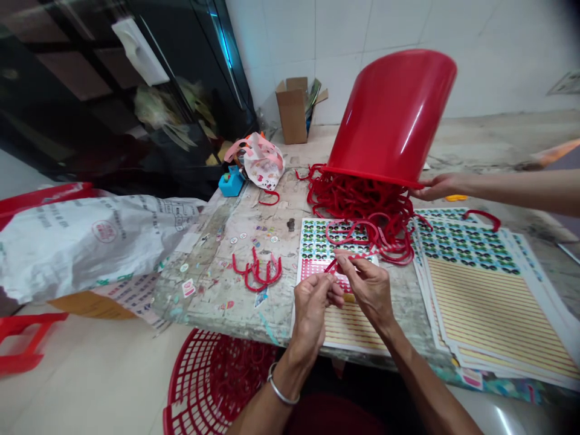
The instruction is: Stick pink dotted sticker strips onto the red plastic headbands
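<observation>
My left hand (315, 305) and my right hand (369, 284) are close together above a printed sticker sheet (348, 329) at the table's front edge. Both sets of fingers are pinched on a short, thin red strip (331, 266); the fingers cover much of it. Just beyond them lies a tangled heap of curved red bands (362, 196), some with a pink side showing. A few more U-shaped red bands (258, 275) rest to the left of my hands.
Another person's hand (437, 186) holds a tilted red bucket (394, 115), mouth down over the heap. Stacked sticker sheets (493, 302) lie at right. A red plastic basket (194, 368) stands below the table edge. Farther back are a blue tape dispenser (231, 182) and a cardboard box (292, 115).
</observation>
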The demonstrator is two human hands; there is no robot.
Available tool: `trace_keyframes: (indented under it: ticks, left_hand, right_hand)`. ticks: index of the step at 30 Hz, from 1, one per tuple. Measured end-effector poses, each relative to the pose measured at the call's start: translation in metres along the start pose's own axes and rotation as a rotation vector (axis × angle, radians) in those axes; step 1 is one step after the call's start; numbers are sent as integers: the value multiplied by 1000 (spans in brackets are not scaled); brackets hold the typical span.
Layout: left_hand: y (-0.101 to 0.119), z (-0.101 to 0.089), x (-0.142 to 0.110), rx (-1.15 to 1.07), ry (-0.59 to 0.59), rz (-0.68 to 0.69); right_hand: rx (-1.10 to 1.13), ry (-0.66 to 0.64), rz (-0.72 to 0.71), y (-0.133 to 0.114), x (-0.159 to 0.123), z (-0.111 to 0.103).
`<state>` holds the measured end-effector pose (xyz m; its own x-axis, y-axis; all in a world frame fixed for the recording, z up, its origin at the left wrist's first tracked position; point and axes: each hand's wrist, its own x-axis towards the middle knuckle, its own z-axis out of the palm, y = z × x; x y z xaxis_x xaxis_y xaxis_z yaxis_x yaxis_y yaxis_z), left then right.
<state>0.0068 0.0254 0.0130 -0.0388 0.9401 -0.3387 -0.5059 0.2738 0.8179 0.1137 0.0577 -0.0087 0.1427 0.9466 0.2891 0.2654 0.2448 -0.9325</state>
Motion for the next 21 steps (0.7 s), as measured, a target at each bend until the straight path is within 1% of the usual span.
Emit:
trace_keyframes:
  ticks: [3, 7, 18, 21]
  left_hand:
    - [0, 0, 0, -16, 12, -24]
    - [-1, 0, -1, -37, 22, -50]
    - [1, 0, -2, -48, 13, -58]
    - [1, -1, -2, -47, -1, -56]
  right_hand:
    - [-42, -8, -33, 2, 1, -1]
    - [-33, -33, -23, 0, 2, -4]
    - [-1, -11, -78, 1, 4, -1]
    - [37, -33, -42, 3, 4, -2]
